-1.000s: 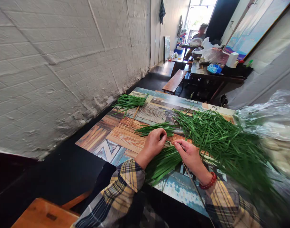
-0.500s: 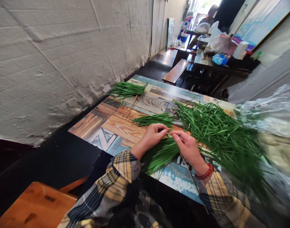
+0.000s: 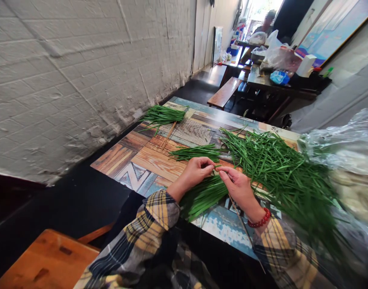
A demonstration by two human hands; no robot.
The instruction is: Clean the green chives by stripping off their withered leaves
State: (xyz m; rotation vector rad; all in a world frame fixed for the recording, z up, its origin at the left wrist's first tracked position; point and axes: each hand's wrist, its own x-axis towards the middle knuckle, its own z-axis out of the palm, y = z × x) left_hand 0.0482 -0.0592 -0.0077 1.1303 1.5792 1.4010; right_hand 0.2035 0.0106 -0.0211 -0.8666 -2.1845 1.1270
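Note:
My left hand (image 3: 198, 171) is closed in a pinch on a green chive stalk, just above the table. Facing it, my right hand (image 3: 238, 185) grips a thin bamboo skewer (image 3: 241, 220), whose long end slants down past my right wrist. The fingertips of both hands nearly meet, and the skewer's tip is hidden between them. Under my hands lies a bunch of chives (image 3: 206, 196). A smaller row of chives (image 3: 197, 152) rests just beyond my left hand, and a big loose heap of chives (image 3: 271, 160) spreads to the right.
At the table's far left corner, another bunch of chives (image 3: 164, 115) has bamboo skewers (image 3: 169, 135) sticking out. A clear plastic bag (image 3: 346, 136) stands at the right. An orange stool (image 3: 48, 261) is at lower left. Behind are a bench (image 3: 225, 92) and a person (image 3: 266, 26).
The view has shifted slightly. Both hands keep almost the same pose, fingertips close together, and the skewer is still in my right hand.

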